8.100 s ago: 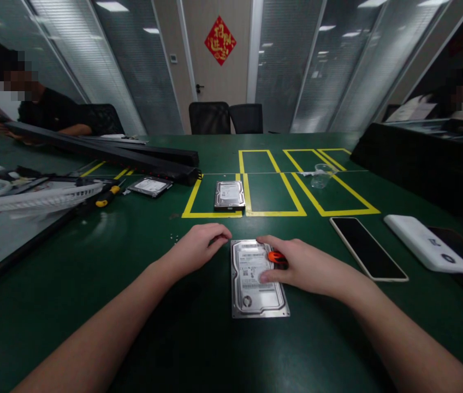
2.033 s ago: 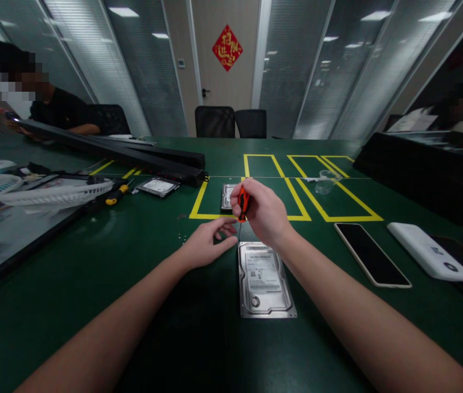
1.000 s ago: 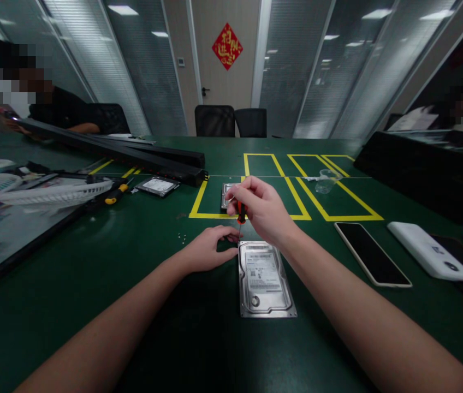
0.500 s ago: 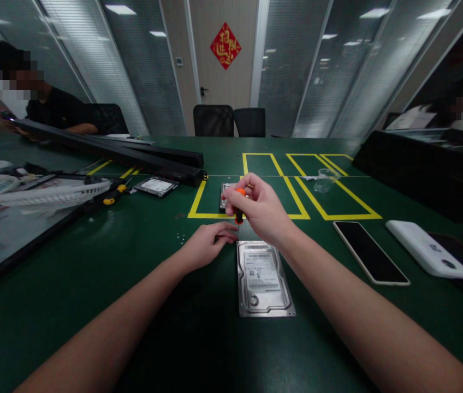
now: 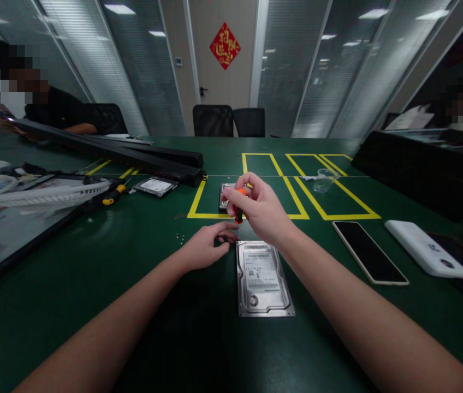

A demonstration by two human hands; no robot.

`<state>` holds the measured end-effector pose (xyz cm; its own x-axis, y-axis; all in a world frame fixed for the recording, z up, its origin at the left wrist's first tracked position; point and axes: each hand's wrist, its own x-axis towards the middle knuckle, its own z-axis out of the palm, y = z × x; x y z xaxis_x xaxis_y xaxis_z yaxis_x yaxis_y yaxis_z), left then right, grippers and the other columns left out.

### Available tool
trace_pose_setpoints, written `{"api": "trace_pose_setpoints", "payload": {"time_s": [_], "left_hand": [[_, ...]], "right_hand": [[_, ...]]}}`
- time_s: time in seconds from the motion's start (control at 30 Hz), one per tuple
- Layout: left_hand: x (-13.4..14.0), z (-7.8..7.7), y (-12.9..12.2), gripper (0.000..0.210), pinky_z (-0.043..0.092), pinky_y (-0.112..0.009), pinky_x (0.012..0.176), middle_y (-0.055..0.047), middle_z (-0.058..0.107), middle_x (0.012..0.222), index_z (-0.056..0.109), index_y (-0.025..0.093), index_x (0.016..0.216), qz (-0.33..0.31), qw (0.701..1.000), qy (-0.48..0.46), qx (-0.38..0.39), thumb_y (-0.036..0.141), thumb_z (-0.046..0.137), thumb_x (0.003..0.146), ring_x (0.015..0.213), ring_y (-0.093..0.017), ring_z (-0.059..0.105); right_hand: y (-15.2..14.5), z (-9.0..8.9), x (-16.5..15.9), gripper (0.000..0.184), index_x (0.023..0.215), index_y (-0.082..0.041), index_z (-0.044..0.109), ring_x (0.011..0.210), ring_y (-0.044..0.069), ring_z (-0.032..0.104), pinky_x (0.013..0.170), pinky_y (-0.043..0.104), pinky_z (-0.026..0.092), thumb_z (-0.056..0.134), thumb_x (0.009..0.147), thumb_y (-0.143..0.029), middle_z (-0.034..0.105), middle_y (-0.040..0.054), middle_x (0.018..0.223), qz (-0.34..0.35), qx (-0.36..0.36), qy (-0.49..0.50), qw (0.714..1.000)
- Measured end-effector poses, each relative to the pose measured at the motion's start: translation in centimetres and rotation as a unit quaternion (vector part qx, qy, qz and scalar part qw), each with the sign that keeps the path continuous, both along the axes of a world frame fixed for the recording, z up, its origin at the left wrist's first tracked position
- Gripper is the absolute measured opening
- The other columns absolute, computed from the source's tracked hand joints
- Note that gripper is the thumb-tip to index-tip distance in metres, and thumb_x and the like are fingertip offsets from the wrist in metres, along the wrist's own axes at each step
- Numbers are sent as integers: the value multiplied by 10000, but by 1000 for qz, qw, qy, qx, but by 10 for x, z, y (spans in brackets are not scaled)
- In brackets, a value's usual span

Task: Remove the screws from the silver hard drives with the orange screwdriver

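A silver hard drive (image 5: 263, 284) with a white label lies flat on the green table in front of me. My right hand (image 5: 258, 204) grips an orange-and-black screwdriver (image 5: 238, 215) upright, its thin shaft pointing down at the drive's far left corner. Beside that corner, my left hand (image 5: 211, 243) rests with fingers stretched towards the screwdriver shaft and the thumb apart; the fingertips are close to the tip. Several tiny screws (image 5: 180, 238) are scattered left of my left hand. Behind my right hand, a smaller drive (image 5: 224, 203) is partly hidden.
Another drive (image 5: 156, 186) and a yellow-black tool (image 5: 114, 195) lie at left, near long black bars (image 5: 133, 155) and white racket-like frames (image 5: 47, 195). To the right are a phone (image 5: 369, 252), a white power-bank-like device (image 5: 426, 248) and a clear plastic cup (image 5: 325, 181). People sit at both sides.
My left thumb has moved slightly away from the fingers. The screwdriver and drive hold almost the same position, with only a slight shift of the view.
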<state>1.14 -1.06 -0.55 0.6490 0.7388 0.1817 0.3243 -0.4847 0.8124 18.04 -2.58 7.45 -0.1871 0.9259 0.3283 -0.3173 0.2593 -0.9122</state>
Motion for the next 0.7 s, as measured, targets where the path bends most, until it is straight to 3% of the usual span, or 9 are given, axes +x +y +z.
{"api": "trace_pose_setpoints", "payload": {"time_s": [0.07, 0.13, 0.23, 0.33, 0.5, 0.7], "left_hand": [[0, -1, 2, 442, 550, -390, 999, -88, 793, 1099, 606, 153, 1277, 1, 1000, -5, -18, 61, 527, 852, 1054, -213, 747], [0, -1, 2, 416, 549, -388, 1012, -88, 798, 1089, 593, 149, 1293, 3, 1000, -6, -24, 80, 499, 893, 1062, -210, 750], [0, -1, 2, 367, 552, -383, 1005, -100, 793, 1109, 583, 139, 1324, 3, 1000, -10, -28, 159, 486, 970, 1070, -212, 748], [1, 0, 1, 319, 555, -382, 986, -98, 790, 1114, 617, 150, 1288, 4, 1000, -8, -24, 247, 481, 1017, 1051, -218, 749], [1, 2, 1, 294, 551, -386, 990, -91, 796, 1107, 648, 157, 1223, 12, 1000, -4, -27, 267, 459, 1027, 1045, -227, 750], [-1, -2, 2, 495, 517, -400, 1054, -77, 798, 1150, 553, 172, 1365, 0, 1000, -7, -25, 76, 488, 885, 1077, -216, 749]], "right_hand": [[1, 1, 1, 291, 843, -239, 506, 559, 95, 519, 506, 240, 377, 758, 844, -386, 675, -31, 748, 9, 0, 6, 1000], [3, 1, 4, 196, 830, -222, 565, 576, 98, 518, 528, 249, 393, 651, 903, -382, 679, -8, 772, 22, 6, 11, 1000], [5, 2, 6, 225, 791, -186, 650, 616, 109, 555, 586, 263, 438, 541, 928, -327, 676, 24, 774, 42, 13, 9, 999], [4, 0, 4, 141, 798, -185, 641, 686, 122, 619, 648, 267, 480, 661, 878, -299, 690, 19, 792, 29, 3, 9, 1000], [1, -2, 0, 327, 844, -219, 530, 658, 121, 626, 591, 252, 465, 819, 796, -363, 688, -17, 761, 0, 1, 3, 1000], [2, -1, 2, 299, 874, -224, 525, 640, 104, 586, 563, 234, 436, 784, 836, -369, 671, -29, 771, 22, -5, 4, 1000]]}}
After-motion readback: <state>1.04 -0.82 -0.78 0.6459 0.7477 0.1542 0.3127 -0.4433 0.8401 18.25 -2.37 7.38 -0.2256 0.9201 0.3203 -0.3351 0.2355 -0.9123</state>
